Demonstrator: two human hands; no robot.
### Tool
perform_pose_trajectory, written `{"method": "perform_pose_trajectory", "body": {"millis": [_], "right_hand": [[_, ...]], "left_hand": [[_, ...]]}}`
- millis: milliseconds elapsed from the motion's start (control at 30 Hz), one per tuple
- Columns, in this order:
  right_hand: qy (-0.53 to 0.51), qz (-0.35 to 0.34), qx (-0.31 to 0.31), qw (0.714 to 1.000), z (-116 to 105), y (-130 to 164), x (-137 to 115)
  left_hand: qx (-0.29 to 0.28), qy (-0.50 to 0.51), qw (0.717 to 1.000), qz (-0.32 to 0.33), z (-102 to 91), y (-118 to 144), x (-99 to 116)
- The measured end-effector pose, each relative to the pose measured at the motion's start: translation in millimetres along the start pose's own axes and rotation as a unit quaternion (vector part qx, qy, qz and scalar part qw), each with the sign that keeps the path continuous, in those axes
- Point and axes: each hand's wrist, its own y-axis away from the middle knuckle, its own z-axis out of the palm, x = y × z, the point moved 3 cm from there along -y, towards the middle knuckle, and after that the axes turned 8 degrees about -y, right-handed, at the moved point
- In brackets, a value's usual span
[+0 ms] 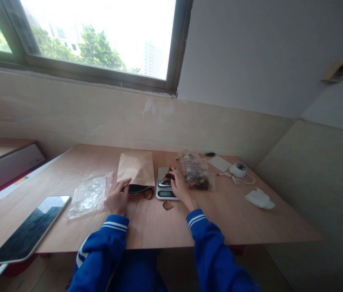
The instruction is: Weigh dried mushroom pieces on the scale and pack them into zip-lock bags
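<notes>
The scale stands near the middle of the table, and brown dried pieces lie on its pan. The right hand rests over the scale's right side, fingers bent down onto those pieces; whether it actually pinches one cannot be told. Just left of the scale lies a paper pouch, flat, its open mouth toward the person and showing a dark inside; what it holds is hidden. The left hand lies at that mouth, fingers spread loosely on the pouch's lower left corner, not clenched. Two loose pieces lie on the table: one between pouch and scale, another just in front of the scale. Right of the scale, touching the right hand's side, sit clear bags with dark dried pieces inside. Further left of the pouch lies an empty-looking clear zip bag, and beyond it a tablet at the table's left edge
</notes>
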Motion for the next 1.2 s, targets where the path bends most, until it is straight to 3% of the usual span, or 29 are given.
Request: {"method": "perform_pose_trajectory", "body": {"millis": [167, 367, 700, 833, 1067, 1200], "right_hand": [[0.081, 0.021, 0.001, 0.996, 0.0, -0.9, -3.6], [0.138, 0.067, 0.046, 0.987, -7.5, 7.7, -6.9], [0.129, 0.059, 0.121, 0.983, -16.7, 20.2, -13.8], [0.108, 0.019, 0.098, 0.989, -6.2, 22.0, -19.9], [0.168, 0.012, 0.001, 0.986, 13.7, 20.7, -17.8], [0.129, 0.024, 0.042, 0.990, 1.5, 25.0, -38.3]], "left_hand": [[0.000, 0.002, 1.000, -0.001, -0.9, -0.3, 1.0], [-0.003, -0.007, 1.000, -0.007, -1.8, -0.2, 1.1], [0.027, 0.018, 0.999, 0.008, 1.3, -0.8, -1.0], [0.032, 0.017, 0.999, 0.010, 3.0, -1.2, -2.0], [0.032, 0.015, 0.999, 0.009, 2.7, -0.8, -2.6], [0.035, 0.016, 0.999, 0.013, 4.3, -0.2, -4.8]]}}
